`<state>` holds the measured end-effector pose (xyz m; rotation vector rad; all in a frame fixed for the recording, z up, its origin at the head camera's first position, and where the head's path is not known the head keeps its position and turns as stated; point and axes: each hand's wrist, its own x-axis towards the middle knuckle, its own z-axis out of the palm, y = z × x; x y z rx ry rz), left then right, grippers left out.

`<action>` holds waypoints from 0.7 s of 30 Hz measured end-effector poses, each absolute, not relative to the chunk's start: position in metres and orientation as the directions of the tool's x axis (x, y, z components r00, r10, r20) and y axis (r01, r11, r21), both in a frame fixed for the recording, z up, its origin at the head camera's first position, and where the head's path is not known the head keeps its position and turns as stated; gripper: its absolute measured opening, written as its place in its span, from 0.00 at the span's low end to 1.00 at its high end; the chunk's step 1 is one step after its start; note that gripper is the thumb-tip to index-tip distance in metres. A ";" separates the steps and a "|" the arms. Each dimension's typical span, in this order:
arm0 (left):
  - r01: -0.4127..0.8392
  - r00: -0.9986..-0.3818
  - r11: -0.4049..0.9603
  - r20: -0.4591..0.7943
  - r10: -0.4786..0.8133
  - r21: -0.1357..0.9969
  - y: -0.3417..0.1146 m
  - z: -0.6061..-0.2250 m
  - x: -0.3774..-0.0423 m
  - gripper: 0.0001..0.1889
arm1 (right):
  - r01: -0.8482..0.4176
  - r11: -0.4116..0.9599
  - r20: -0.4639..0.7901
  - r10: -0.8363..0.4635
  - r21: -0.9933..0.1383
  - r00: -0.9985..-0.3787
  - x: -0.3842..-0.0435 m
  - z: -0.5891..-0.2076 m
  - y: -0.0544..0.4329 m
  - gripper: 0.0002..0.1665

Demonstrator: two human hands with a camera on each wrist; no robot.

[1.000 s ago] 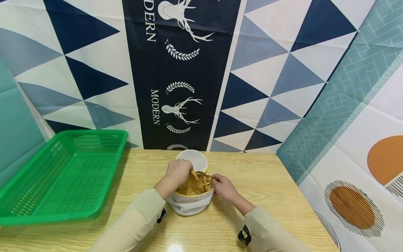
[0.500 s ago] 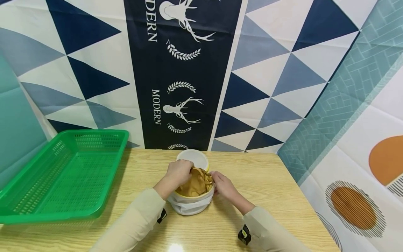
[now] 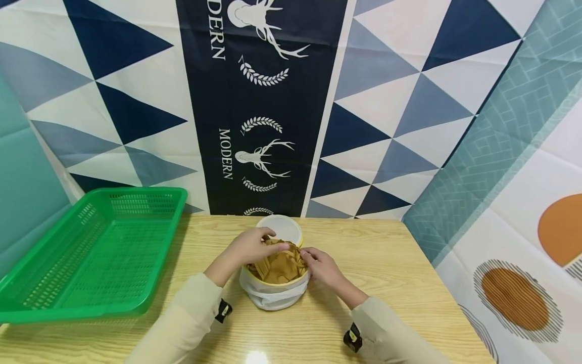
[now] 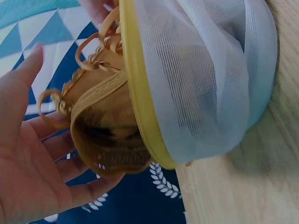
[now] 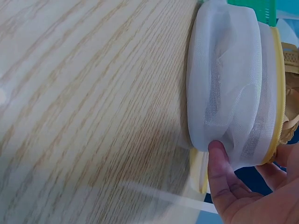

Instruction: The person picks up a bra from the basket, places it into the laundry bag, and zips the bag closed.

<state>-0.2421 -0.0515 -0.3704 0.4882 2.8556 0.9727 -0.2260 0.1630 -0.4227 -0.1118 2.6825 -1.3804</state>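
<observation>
Brown garment (image 3: 279,268) may snag on the zip (image 5: 281,88) of our mesh bag (image 3: 275,299) because its straps (image 4: 100,87) stick out, left hand (image 3: 250,246) relaxed, right hand (image 3: 324,267) gripping the bag.

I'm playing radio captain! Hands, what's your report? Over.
Left hand at brown cloth; right hand on bag. Cloth pokes above rim. Lid open, not blocking.

Garment (image 3: 284,268) in bag (image 3: 274,299) (basket (image 3: 106,258) left)

Brown cloth (image 3: 283,268), white mesh bag (image 3: 275,299), yellow rim (image 4: 140,88), green basket (image 3: 118,253), blue triangle-patterned backdrop (image 3: 359,132)
</observation>
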 end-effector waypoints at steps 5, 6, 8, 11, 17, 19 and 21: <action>0.205 -0.968 0.664 0.050 0.245 0.719 -0.068 -0.371 -0.242 0.31 | -0.016 0.596 -0.067 -0.118 -0.803 -0.991 -0.226 -0.423 0.163 0.20; 0.192 -0.972 0.650 0.050 0.230 0.736 -0.072 -0.371 -0.242 0.30 | -0.016 0.597 -0.068 -0.118 -0.802 -0.991 -0.227 -0.423 0.163 0.20; 0.166 -0.979 0.634 0.050 0.197 0.755 -0.079 -0.373 -0.242 0.29 | -0.015 0.598 -0.071 -0.120 -0.801 -0.990 -0.227 -0.424 0.163 0.20; 0.107 -0.988 0.601 0.016 0.156 0.792 -0.090 -0.377 -0.240 0.30 | -0.014 0.598 -0.072 -0.120 -0.801 -0.990 -0.227 -0.424 0.163 0.20; -0.105 -0.975 0.450 -0.180 0.128 0.887 -0.104 -0.388 -0.233 0.34 | -0.007 0.590 -0.077 -0.117 -0.808 -0.990 -0.227 -0.424 0.162 0.19; -0.161 -0.962 0.405 -0.234 0.138 0.900 -0.106 -0.392 -0.230 0.35 | -0.005 0.587 -0.078 -0.116 -0.810 -0.990 -0.226 -0.424 0.162 0.19; -0.205 -0.949 0.373 -0.277 0.152 0.905 -0.107 -0.396 -0.227 0.37 | -0.004 0.585 -0.079 -0.116 -0.811 -0.990 -0.226 -0.424 0.162 0.19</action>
